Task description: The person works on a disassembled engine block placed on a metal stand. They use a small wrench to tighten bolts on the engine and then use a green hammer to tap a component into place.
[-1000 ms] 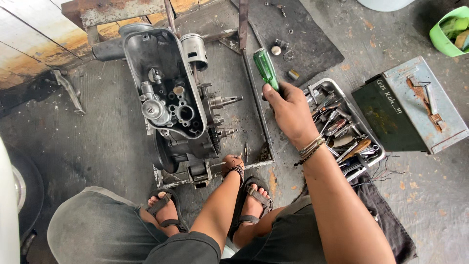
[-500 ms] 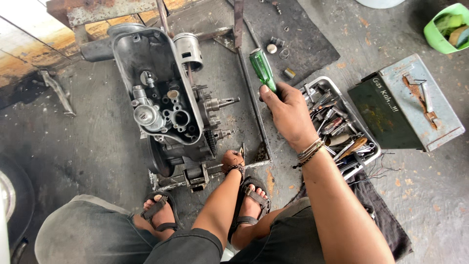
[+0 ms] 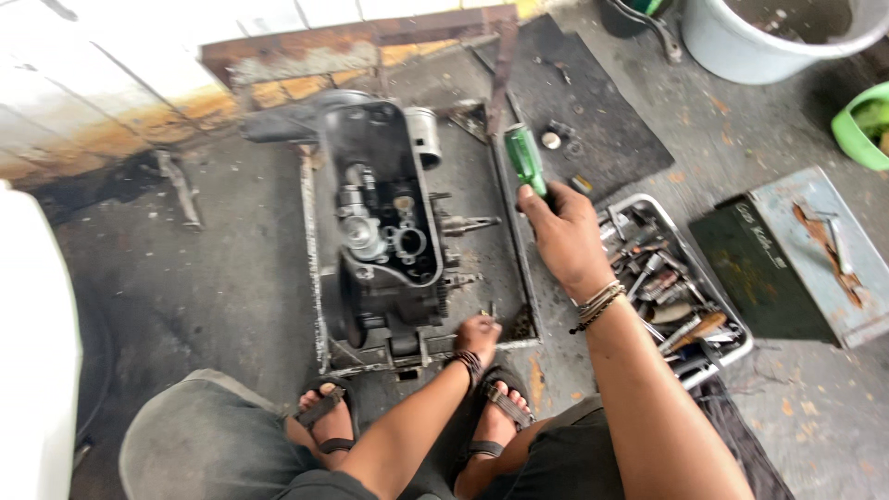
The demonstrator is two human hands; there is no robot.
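Head view: right hand (image 3: 567, 233) closed in a fist round a green-handled screwdriver (image 3: 525, 157), handle pointing up and away, shaft hidden under the palm; held above the floor btwn engine case and tool tray (image 3: 720, 298). Handle looks smooth hard plastic, light, rigid; best gripped at mid-handle, could slip if oily. Left hand (image 3: 479, 333) rests fingers down at the near edge of the engine case (image 3: 384, 222); whether it pinches anything, cannot tell. Case is cast metal, greasy, prob. heavy. Tray: metal, full of tools.
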